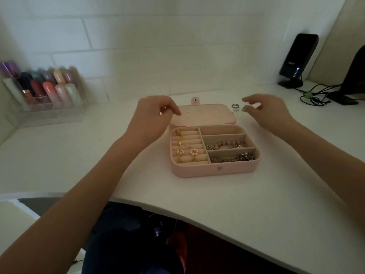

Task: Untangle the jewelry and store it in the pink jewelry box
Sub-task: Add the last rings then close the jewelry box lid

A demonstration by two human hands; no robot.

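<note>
Organizer bottles [49,86] blurred; monitor [355,76] cut off (right edge); rings [235,107] tiny.

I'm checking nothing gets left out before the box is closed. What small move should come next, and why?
Probably the right hand should pick up the silver rings lying on the desk beside the open lid. They are outside the pink jewelry box, the hand hovers close with loose fingers, and the ring-roll section has free slots.
</note>
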